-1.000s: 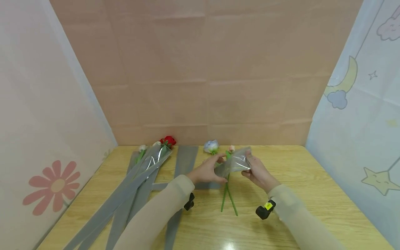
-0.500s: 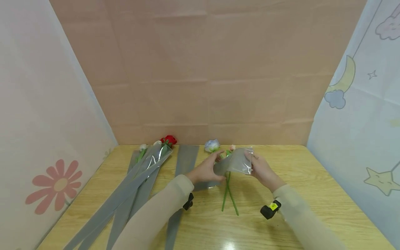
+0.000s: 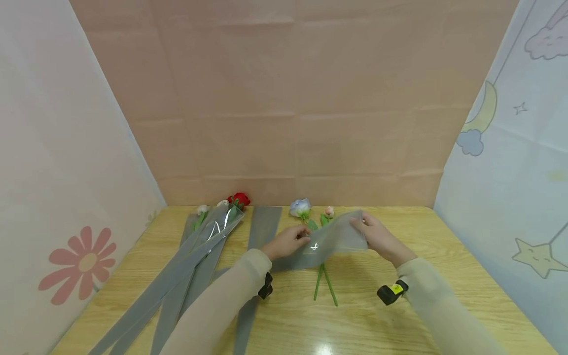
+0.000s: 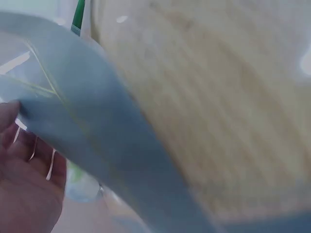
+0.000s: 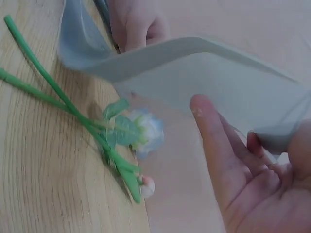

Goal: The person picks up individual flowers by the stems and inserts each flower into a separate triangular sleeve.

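A translucent grey plastic flower sleeve (image 3: 337,239) stretches between both hands, raised over the table. My left hand (image 3: 288,241) pinches its near-left part; in the left wrist view the thumb and fingers meet at the edge of the sleeve (image 4: 102,116). At the sleeve's right end, my right hand (image 3: 383,240) grips the corner between thumb and fingers, with one finger extended along the film in the right wrist view. Beneath lie a pale blue flower (image 3: 300,208) and a pink bud (image 3: 329,212), their green stems (image 5: 58,102) crossing. The sleeve covers part of the stems in the head view.
To the left, a red rose (image 3: 239,199) and a white bud (image 3: 202,210) lie with several long plastic sleeves (image 3: 177,286) on the wooden table (image 3: 421,296). Another grey sleeve (image 3: 265,222) runs front to back near the middle. A pinkish backdrop (image 3: 284,98) stands behind.
My right hand has moved right, drawing the sleeve out flatter. My left hand, earlier spread around the sleeve, has dropped slightly and its fingers have closed on it.
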`<state>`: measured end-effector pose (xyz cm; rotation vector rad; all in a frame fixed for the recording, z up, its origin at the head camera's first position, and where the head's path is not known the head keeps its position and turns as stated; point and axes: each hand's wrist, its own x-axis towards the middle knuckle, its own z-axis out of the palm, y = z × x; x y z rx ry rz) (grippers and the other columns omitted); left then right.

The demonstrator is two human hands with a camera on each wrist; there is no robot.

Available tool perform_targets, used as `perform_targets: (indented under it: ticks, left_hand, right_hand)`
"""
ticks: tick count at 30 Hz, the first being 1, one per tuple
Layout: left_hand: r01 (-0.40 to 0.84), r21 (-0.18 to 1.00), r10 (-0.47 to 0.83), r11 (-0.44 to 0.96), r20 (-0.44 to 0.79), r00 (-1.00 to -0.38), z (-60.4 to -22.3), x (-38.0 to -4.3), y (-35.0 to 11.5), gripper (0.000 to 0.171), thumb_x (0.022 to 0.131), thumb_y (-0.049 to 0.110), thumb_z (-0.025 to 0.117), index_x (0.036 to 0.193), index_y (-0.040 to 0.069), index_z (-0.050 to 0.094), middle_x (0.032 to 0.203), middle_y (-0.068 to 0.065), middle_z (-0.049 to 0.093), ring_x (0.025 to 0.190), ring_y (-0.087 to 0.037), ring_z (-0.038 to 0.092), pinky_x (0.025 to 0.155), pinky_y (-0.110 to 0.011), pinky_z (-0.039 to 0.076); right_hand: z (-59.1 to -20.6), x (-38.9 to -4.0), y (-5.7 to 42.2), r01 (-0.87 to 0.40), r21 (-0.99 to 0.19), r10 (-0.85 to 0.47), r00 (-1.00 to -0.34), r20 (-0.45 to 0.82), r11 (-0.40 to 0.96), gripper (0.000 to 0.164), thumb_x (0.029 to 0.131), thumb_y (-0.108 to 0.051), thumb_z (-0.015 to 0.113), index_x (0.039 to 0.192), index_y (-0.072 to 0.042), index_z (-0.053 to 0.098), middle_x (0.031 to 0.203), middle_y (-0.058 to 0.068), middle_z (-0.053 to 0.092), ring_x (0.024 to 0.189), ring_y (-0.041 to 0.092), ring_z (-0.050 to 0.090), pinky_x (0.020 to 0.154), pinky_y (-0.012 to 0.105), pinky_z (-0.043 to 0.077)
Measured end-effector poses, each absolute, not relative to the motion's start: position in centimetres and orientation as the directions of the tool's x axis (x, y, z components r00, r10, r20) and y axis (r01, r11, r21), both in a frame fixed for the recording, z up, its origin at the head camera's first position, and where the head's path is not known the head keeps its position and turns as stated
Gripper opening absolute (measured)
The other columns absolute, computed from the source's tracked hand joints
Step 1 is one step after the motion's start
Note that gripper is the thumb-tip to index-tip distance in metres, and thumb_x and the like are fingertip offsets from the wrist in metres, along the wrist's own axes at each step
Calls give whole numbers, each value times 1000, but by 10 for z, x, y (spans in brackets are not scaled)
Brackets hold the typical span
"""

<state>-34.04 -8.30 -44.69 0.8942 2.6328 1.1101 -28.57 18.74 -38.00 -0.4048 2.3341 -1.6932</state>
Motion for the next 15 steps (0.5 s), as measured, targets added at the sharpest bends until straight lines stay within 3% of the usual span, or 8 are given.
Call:
perform_targets:
  ticks: [4,8,15]
  left_hand:
    - [500,678,594,538,116,-796,-441,-345,-91,16,102,15,48,107,9,62,96,-3,62,81,-12,49,74,-27,43]
    - [510,686,620,519,108,-777,-435,-350,-97,19,102,12,47,108,6,64,99,-4,64,84,-10,50,79,-27,45]
    - [530,680,673,506,72,-736,-427,-358,-103,21,103,14,46,110,7,64,105,-2,64,89,-7,49,84,-25,43]
  right_hand:
    - [-383,-289,195,-67,-938,-341,-938,-57,340,60,105,-34,38,146,6,22,118,18,56,89,12,64,76,35,56]
    - [-390,-293,199,-26,-936,-325,-941,-96,352,54,105,-28,42,142,9,28,105,12,61,83,13,64,71,35,56]
    - [-403,-290,203,39,-937,-351,-921,-169,347,54,96,-24,62,131,14,43,96,4,67,83,16,67,73,37,57]
